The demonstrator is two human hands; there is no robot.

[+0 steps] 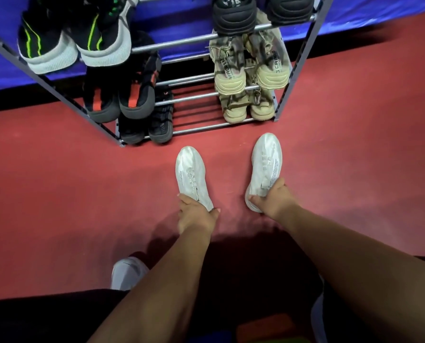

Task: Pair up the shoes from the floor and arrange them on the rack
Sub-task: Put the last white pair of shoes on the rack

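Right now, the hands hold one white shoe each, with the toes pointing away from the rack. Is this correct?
Not quite. The head view shows the left hand and right hand gripping the left white shoe and right white shoe, but the toes point toward the rack, not away.

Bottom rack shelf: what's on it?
A black pair at its left end, a tan pair at its right, bare bars between. Shoes on the shelf above cover their far ends.

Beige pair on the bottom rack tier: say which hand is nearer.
Right. The right hand grips a white shoe straight in front of the beige pair; the left hand grips its mate further left.
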